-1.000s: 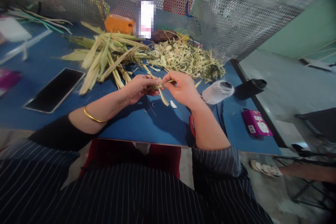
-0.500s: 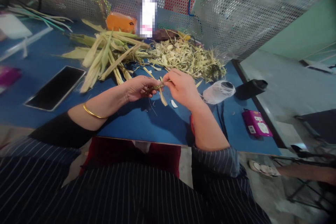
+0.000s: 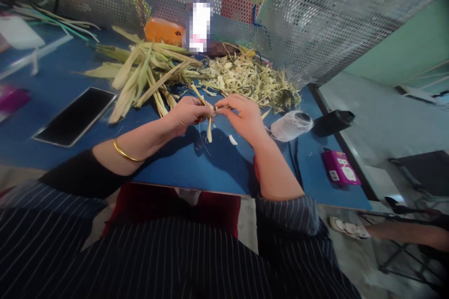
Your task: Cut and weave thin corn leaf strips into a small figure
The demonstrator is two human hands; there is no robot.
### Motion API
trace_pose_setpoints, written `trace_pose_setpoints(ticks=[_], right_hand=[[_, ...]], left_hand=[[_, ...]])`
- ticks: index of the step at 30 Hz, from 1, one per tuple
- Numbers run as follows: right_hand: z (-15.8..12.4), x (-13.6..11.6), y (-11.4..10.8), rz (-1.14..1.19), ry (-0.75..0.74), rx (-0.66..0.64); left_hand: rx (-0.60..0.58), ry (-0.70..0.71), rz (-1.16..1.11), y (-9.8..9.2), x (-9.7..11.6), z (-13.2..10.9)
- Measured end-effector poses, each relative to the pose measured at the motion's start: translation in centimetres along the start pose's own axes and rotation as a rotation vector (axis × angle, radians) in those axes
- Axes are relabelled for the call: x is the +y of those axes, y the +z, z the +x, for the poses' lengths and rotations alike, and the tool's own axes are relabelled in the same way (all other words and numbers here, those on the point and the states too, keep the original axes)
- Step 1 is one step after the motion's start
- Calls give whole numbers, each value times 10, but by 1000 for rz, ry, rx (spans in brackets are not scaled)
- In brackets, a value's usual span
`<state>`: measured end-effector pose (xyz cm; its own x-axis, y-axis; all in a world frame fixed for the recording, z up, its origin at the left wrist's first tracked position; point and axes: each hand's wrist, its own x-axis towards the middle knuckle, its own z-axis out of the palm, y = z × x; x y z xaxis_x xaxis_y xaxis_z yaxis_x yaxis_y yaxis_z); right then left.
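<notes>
Pale leaf strip (image 3: 209, 131) pinched between two hands at centre frame
Long leaves (image 3: 147, 72) lie heaped upper left on the blue table (image 3: 196, 168); the left hand (image 3: 187, 114) and right hand (image 3: 242, 117) meet fingertip to fingertip, both closed on the strip, its tail hanging just above the table. Gripping tight beside the fold likely stops slipping; shredded scraps (image 3: 252, 79) lie behind

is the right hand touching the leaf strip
Touching. The head view shows the right hand pinching the top of the leaf strip, opposite the left hand, its tail hanging below.
</notes>
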<state>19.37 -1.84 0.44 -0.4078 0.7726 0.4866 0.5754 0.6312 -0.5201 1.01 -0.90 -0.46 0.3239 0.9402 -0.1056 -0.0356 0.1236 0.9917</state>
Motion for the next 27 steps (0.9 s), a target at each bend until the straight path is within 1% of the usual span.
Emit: trace_pose_setpoints(ticks=[3,6,11,15,17,20,23,27], right_hand=[[0,-1,2,51,81,24],[-1,-3,2,26,124,11],[-2,-6,-3,-55,98,-59],[-2,-5,-3,-120,68,-54],[-2,-5,-3,-143,51,-48],[-2,-5,-1,-166,36,-47],[-2,-6,0,-167,40,-51],[-3,-4,-1,-97,45,-52]], left_hand=[[4,41,43,1,1,-2],[4,26,59,2,2,-3],[-76,-42,15,-1,0,0],[-135,-135,-50,-3,2,2],[-137,-152,-54,-3,3,2],[-113,-125,-7,-1,3,1],[-98,-65,52,0,0,0],[-68,29,116,0,-1,0]])
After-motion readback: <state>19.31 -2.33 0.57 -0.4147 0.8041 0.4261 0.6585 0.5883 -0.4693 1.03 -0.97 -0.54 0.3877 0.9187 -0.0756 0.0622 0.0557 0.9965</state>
